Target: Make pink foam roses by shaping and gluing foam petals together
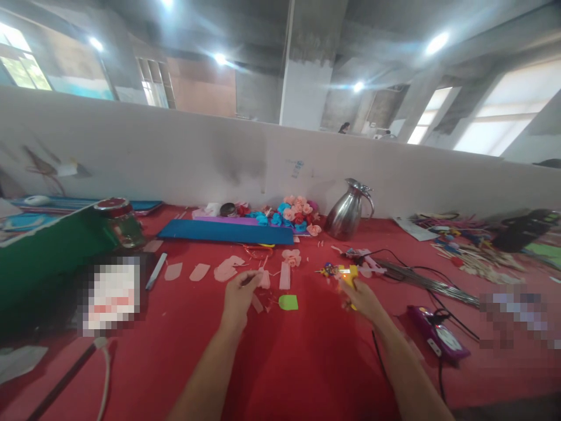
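My right hand (pixel 360 297) is wrapped round a yellow glue gun (pixel 349 272), whose tip points left across the table. My left hand (pixel 238 295) is closed in a pinch at a small pink paper piece (pixel 265 280); a thin stem seems to rise from it, though the fingertips partly cover it. Between the hands lie a green paper petal (pixel 288 302) and a pink paper strip (pixel 284 276). A pink paper flower (pixel 291 257) rests just beyond the strip. Left of my left hand are loose pink petals (pixel 199 272) and a petal stack (pixel 228 269).
Behind stand a steel jug (pixel 349 211), a bunch of paper flowers (pixel 299 209) and a blue sheet (pixel 225 232). A glass jar (pixel 120 225) and a cutter knife (pixel 156 271) are at left. At right lie wires (pixel 432 282) and a purple power strip (pixel 436 334) with black cords.
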Action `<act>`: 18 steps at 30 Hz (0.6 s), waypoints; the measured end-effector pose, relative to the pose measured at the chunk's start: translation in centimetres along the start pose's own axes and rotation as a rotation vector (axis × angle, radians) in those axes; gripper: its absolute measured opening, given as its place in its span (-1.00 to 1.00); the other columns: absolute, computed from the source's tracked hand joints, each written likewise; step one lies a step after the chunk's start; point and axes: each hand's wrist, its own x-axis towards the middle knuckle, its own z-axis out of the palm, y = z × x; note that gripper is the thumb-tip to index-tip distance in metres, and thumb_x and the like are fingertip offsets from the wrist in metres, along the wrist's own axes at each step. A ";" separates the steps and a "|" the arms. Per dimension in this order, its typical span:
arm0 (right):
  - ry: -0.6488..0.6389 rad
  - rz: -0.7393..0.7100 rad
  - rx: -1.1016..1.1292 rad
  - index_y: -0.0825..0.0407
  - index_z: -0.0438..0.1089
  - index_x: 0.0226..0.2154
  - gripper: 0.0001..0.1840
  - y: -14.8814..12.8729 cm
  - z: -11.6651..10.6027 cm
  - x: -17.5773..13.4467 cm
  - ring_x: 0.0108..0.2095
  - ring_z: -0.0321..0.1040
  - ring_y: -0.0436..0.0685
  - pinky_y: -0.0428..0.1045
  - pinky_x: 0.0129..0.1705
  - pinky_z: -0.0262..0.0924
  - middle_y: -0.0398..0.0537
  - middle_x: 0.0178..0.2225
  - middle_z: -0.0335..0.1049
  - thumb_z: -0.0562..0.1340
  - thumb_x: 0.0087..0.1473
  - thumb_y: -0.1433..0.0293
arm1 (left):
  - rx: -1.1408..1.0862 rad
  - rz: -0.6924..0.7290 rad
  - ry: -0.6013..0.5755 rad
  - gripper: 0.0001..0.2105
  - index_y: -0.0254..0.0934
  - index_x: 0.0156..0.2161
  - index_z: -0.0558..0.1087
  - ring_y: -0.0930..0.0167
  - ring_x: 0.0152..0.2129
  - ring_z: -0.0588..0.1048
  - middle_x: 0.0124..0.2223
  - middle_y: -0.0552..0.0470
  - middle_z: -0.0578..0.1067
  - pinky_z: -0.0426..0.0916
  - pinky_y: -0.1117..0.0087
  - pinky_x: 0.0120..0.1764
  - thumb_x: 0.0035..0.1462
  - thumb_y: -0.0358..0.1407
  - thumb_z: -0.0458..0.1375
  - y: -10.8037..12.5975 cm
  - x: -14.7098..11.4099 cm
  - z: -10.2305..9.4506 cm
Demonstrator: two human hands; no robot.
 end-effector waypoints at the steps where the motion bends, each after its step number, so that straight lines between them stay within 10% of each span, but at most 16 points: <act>1: 0.032 0.029 -0.143 0.03 0.20 -0.43 -0.72 0.5 -0.7 0.6 -0.65 0.32 0.03 -0.10 -0.57 0.14 -0.17 -0.62 0.32 0.02 0.09 0.16 | -0.041 0.003 0.011 -0.76 -0.30 -0.45 0.54 0.40 -0.49 0.43 -0.46 0.01 0.51 0.29 0.44 -0.42 -0.27 -0.19 0.31 0.1 0.1 -0.1; 9: 0.430 -0.319 -0.855 0.10 0.39 -0.27 -0.76 -1.4 -0.5 -0.6 -0.10 0.27 0.30 0.11 -0.13 0.10 0.24 -0.16 0.36 0.13 0.06 0.30 | -0.220 -0.012 0.128 -0.74 -0.29 -0.46 0.49 0.46 -0.44 0.37 -0.43 0.07 0.45 0.25 0.47 -0.36 -0.35 -0.22 0.36 0.1 1.2 -1.1; 18: -0.166 -0.702 -0.565 0.02 0.48 -0.37 -0.85 -8.7 10.6 -3.9 -0.23 0.28 0.12 0.00 -0.10 0.02 -0.03 -0.32 0.45 0.18 0.03 0.41 | -0.210 0.124 0.235 -0.76 -0.30 -0.41 0.46 0.46 -0.42 0.38 -0.42 0.06 0.45 0.24 0.45 -0.30 -0.22 -0.21 0.30 -0.7 2.5 -2.4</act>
